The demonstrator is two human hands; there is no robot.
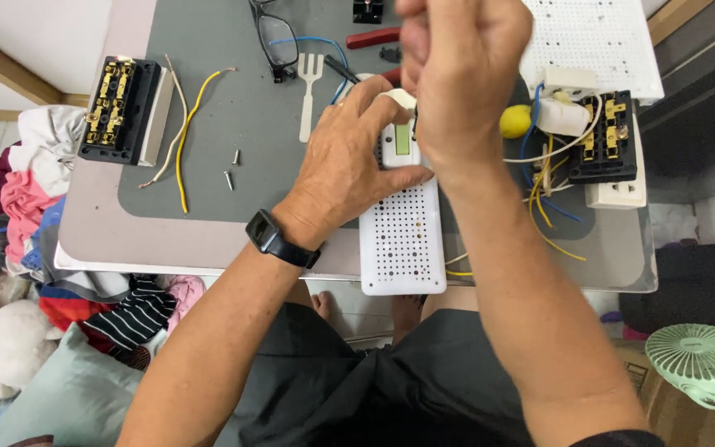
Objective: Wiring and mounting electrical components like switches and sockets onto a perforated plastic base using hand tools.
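We note our left hand (pixel 349 161) pressing flat on the white perforated board (pixel 402 236), fingers spread, not curled around it. The board's long axis runs away from us, near end overhanging the desk (pixel 208 240) edge, far end under the grip. Our right hand (pixel 461 70) hovers above the left grip, fingers closed together; we cannot tell what they pinch. A small green rectangular window (pixel 403 139) sits just beside the left thumb. Right of the grip: black terminal block (pixel 604 136) with coloured wires.
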